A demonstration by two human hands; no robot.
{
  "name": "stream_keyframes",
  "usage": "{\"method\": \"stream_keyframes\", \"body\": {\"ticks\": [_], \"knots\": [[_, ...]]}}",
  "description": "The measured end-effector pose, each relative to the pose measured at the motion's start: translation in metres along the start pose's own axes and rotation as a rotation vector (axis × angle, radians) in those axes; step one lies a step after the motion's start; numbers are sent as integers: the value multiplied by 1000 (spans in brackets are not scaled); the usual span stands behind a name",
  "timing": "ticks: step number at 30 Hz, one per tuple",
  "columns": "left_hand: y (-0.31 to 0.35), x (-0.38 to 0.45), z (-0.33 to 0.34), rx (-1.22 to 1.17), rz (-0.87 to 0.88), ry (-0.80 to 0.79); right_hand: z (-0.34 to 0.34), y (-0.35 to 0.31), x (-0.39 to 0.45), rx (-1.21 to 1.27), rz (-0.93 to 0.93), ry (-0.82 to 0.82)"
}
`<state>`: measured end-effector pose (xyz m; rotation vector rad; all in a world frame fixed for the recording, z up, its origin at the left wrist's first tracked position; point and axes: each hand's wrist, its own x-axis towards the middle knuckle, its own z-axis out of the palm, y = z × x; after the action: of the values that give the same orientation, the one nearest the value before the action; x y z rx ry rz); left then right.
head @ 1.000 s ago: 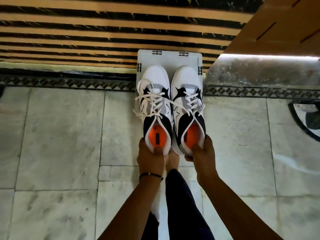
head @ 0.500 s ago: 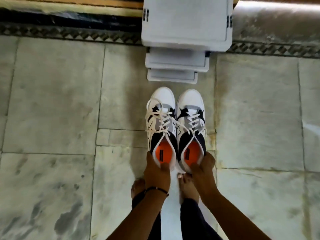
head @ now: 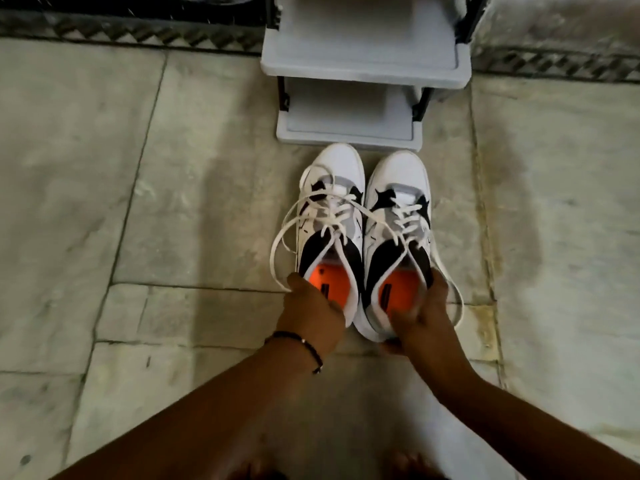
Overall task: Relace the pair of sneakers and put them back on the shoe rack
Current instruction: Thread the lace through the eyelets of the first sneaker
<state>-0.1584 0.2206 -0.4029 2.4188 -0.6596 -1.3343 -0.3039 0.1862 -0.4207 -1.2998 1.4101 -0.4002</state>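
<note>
Orange insoles glow inside both sneakers, each with a small dark label strip whose writing I cannot read. No brand name is legible on either shoe. I have the left sneaker (head: 330, 223) in my left hand (head: 313, 315), fingers clamped on the rim of its heel collar, and the right sneaker (head: 398, 233) in my right hand (head: 420, 320), fingers wrapped around its heel with the thumb at the collar edge. The two shoes sit side by side, touching along their inner sides, toes pointing away from me toward the shoe rack (head: 362, 67). They are white with black panels and grey around the tongue. I cannot tell whether their soles rest on the floor (head: 104, 168) or hang just above it.

White laces (head: 287, 233) run through the eyelets on both shoes, and long loose loops spill out past the left side of the left sneaker and the right side of the right one.

Just beyond the toes stands the pale grey rack, two of its shelves in view, both bare, with dark uprights at the corners. A thin dark bracelet (head: 299, 344) circles my left wrist. Marble floor slabs spread all around, and a dark patterned border strip (head: 138, 32) runs along the far edge behind the rack.
</note>
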Motion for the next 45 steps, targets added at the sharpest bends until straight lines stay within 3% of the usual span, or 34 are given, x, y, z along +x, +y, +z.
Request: {"method": "stream_keyframes", "body": {"ticks": [4, 8, 11, 13, 17, 22, 26, 30, 32, 36, 41, 43, 45], "knots": [[-16, 20, -10, 124, 166, -165, -20, 12, 3, -33, -148, -159], [-16, 52, -37, 149, 334, -276, -45, 3, 20, -565, -438, -167], [6, 69, -54, 176, 503, -198, -51, -38, 38, -980, -773, -171], [21, 73, -61, 191, 566, -92, -46, -69, 47, -1123, -917, -244], [35, 78, -66, 192, 566, 82, -16, -109, 70, -1035, -888, -341], [28, 76, -72, 325, 660, 49, 9, -113, 110, -1239, -949, -428], [26, 67, -80, 353, 716, 9, 18, -98, 113, -1078, -812, -413], [29, 70, -78, 432, 715, 73, 22, -85, 114, -1013, -601, -223], [32, 71, -76, 435, 745, 85, 21, -88, 112, -997, -454, -220], [35, 70, -70, 389, 781, 58, 8, -117, 108, -330, -146, -252], [32, 67, -64, 311, 803, 45, -22, -158, 104, 9, -178, -95], [32, 65, -64, 313, 817, 40, -34, -168, 109, 22, -232, -9], [33, 62, -66, 324, 813, 32, -43, -173, 117, -121, -297, 115]]}}
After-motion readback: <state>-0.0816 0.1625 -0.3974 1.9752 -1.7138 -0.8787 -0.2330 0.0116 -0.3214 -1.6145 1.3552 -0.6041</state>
